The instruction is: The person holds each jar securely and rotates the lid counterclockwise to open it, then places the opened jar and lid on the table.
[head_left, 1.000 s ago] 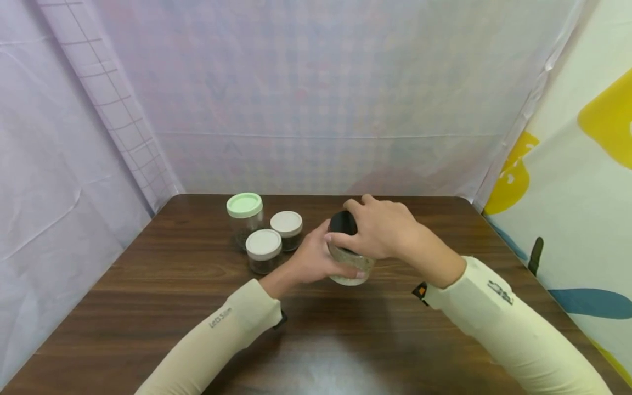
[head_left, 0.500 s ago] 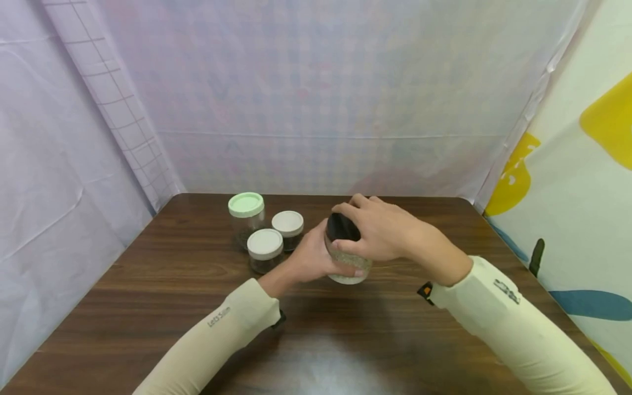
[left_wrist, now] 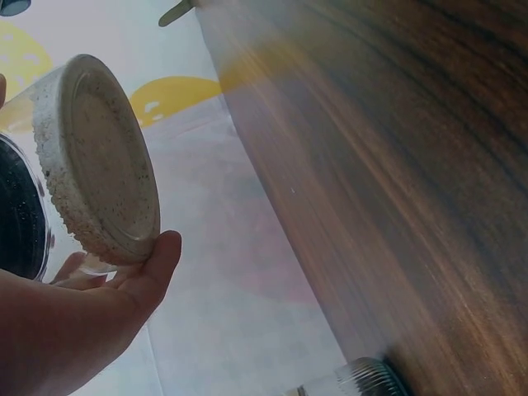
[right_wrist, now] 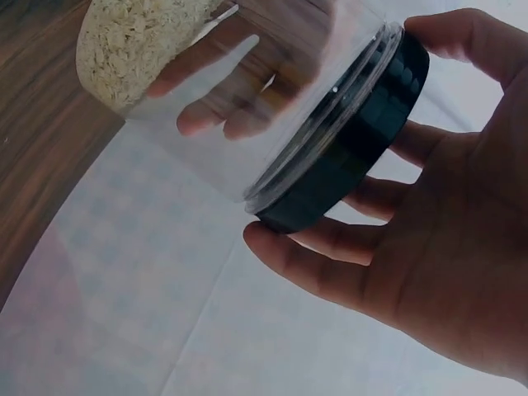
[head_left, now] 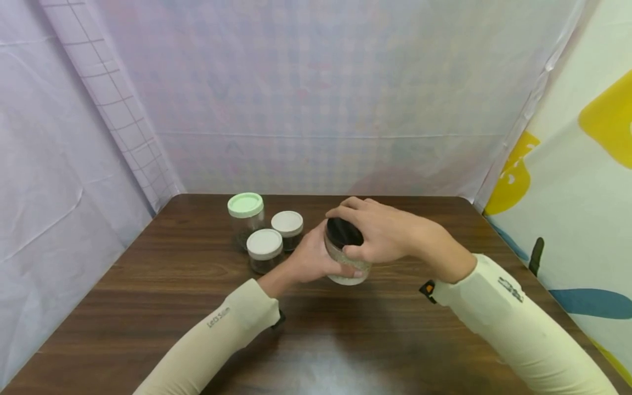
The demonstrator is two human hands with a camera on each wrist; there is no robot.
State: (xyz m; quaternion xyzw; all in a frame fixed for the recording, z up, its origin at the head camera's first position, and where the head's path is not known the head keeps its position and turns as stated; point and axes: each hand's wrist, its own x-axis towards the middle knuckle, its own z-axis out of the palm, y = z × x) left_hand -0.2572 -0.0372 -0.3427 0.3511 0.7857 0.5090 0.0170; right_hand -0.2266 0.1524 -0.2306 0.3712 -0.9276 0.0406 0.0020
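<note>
My left hand [head_left: 316,255] grips a clear jar [head_left: 350,269] around its side, lifted off the table and tilted. Pale grains that look like rice [right_wrist: 144,49] fill its lower part in the right wrist view. On the jar's mouth sits a black lid [head_left: 343,231]. The fingers and thumb of my right hand [head_left: 390,227] hold this lid by its rim, the palm apart from its top in the right wrist view. From beneath, the left wrist view shows the jar's round base [left_wrist: 107,161], with left fingers against its edge.
Left of my hands, a jar with a green lid [head_left: 245,206] and two shorter jars with white lids, a nearer jar [head_left: 265,247] and a farther jar [head_left: 287,225], stand close together on the brown wooden table [head_left: 163,274]. A pale cloth [head_left: 316,99] hangs behind the table.
My right hand has turned about the black lid, its thumb shifting right and its fingers left. The left hand and the jar have moved very little.
</note>
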